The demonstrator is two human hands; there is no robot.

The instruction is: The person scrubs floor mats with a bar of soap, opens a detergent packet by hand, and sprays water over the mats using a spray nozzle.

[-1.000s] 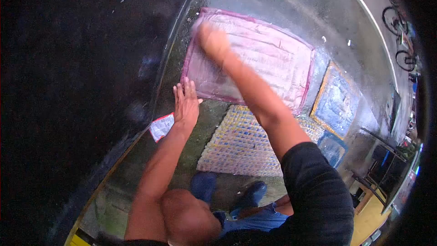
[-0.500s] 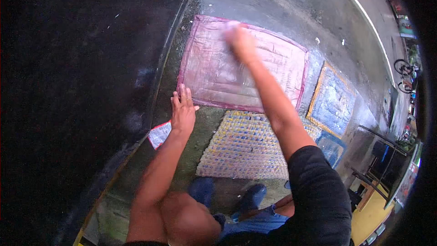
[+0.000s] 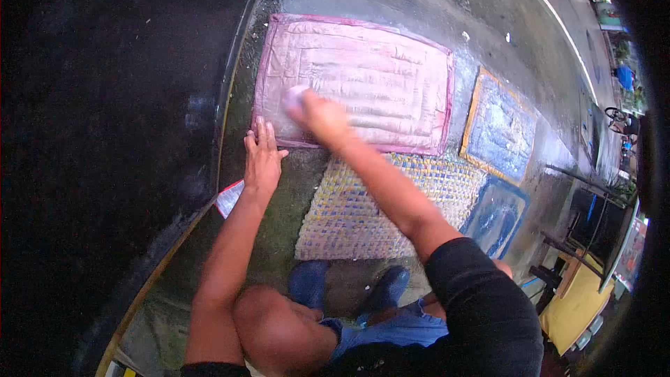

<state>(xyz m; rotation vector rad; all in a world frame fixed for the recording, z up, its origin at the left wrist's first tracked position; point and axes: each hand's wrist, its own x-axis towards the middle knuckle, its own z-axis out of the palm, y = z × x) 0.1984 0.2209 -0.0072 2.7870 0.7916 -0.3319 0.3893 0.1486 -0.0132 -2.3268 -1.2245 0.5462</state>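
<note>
A pink padded mat (image 3: 377, 63) with a darker magenta border lies flat on the wet ground. My left hand (image 3: 263, 160) rests with fingers stretched out at the mat's near left corner, its fingertips on the border. In my right hand (image 3: 324, 119), closed and smeared by motion, is a pale pinkish-white block (image 3: 296, 95) pressed to the left part of the mat. Blur hides whether it is soap or a brush. Just below the mat lies a woven mat (image 3: 349, 216) in cream, yellow and blue, partly under my right forearm.
To the right are a blue mat with an orange border (image 3: 499, 129) and a darker blue mat (image 3: 495, 216). A red-and-white packet (image 3: 229, 199) lies by the dark raised edge on the left. A yellow-topped piece of furniture (image 3: 576, 311) stands at lower right.
My right hand has swept from the mat's far edge toward its near left part with the pale block. My left hand keeps its place at the corner. The whole view has shifted slightly.
</note>
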